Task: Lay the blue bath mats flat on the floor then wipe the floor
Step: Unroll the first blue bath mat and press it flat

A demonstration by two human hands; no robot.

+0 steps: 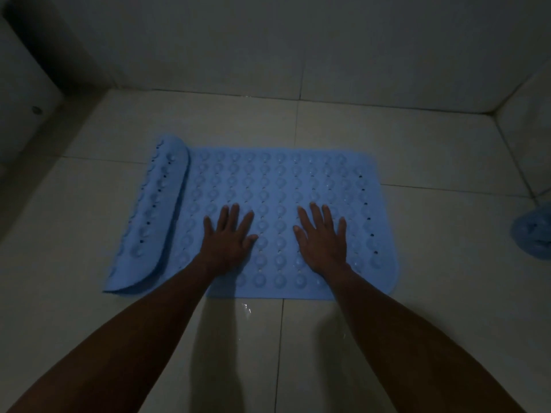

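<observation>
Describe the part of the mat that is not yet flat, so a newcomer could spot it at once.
Find the blue bath mat on the pale tiled floor. Beyond the left hand, its left end curls over. Only there do dark holes show.

The room is dim and the whole view has a murky grey-green cast. Light falls from above and behind me, so my forearms throw dark shadows forward on the floor (387, 234) tiles. Wet patches near the blue mat (277, 180) give small glints of glare. The corners darken strongly, and the wall lines bow with wide-angle distortion. Detail is soft and grainy, especially on the mat's bumps and far edges.
</observation>
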